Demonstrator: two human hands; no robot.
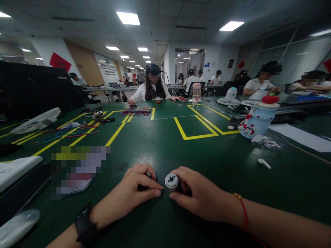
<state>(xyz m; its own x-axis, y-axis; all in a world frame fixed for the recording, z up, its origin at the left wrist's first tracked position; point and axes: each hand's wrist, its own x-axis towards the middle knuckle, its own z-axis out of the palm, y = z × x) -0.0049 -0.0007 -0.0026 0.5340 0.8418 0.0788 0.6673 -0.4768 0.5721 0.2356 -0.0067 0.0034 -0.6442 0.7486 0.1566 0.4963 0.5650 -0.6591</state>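
Observation:
My right hand is wrapped round a small cylindrical motor, which stands upright with its round silver end facing up. That end has a dark centre and small holes. Just left of it, my left hand has thumb and index finger pinched together near the motor, a small gap apart from it. A tiny dark bit shows at those fingertips, too small to name. The other left fingers are curled, and what lies under them is mostly hidden. Both hands rest low over the green table mat.
A blue bottle, a white earbud and paper lie right. Left are loose wires, a white fan, a blurred packet and a mouse. A person sits opposite, by bundled wires.

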